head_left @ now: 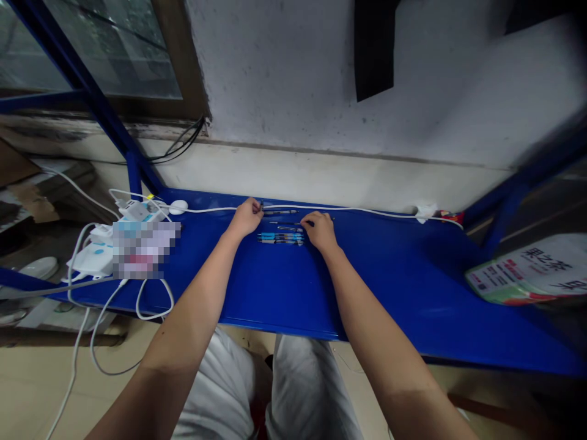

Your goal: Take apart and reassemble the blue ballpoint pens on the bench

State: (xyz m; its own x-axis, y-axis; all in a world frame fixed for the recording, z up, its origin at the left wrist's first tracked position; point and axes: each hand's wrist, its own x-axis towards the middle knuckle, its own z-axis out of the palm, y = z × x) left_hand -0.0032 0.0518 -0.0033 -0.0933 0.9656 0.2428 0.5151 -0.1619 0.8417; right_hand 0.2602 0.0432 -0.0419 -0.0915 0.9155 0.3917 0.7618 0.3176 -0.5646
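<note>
My left hand (pixel 247 217) is closed in a pinch at the back of the blue table, with a small dark piece at its fingertips that is too small to name. A dark pen (pixel 282 212) lies just right of those fingers. My right hand (pixel 320 229) pinches a thin dark stick (pixel 288 223) that looks like a pen refill and points left. Below it, a slim silvery pen part (pixel 288 228) lies crosswise. Several blue-and-clear pens (pixel 279 237) lie side by side on the blue table (pixel 284 287), nearer to me.
A white cable (pixel 376 212) runs along the table's back edge by the wall. On the left are power strips (pixel 98 253) with plugs, loose cords and a blurred-out patch. A printed package (pixel 527 272) stands at the right. A round white object (pixel 178 206) sits back left.
</note>
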